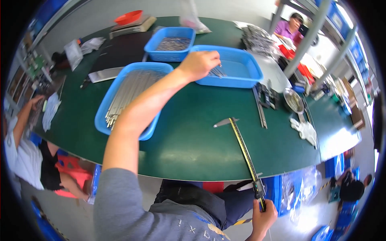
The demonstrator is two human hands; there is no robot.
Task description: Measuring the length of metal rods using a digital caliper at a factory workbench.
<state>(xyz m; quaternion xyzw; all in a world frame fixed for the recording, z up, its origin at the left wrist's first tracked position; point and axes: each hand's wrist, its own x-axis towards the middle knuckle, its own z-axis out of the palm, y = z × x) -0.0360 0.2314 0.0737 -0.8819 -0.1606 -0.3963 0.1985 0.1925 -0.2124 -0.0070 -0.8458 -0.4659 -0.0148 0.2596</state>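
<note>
Left hand (200, 64) over blue tray (245, 76) — fingers curled, pinching thin metal rods (217, 72). Right hand (263, 217) fisted around long caliper (245, 150) — lying across green table (193, 136).

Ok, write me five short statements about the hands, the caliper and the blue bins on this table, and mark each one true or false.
1. The left hand reaches into the right-hand blue bin. True.
2. The right hand holds the long caliper by its near end. True.
3. The caliper lies inside a blue bin. False: it rests on the green table, its near end past the edge.
4. The nearest blue bin holds long metal rods. True.
5. Both hands hold the caliper. False: only the right does.
</note>
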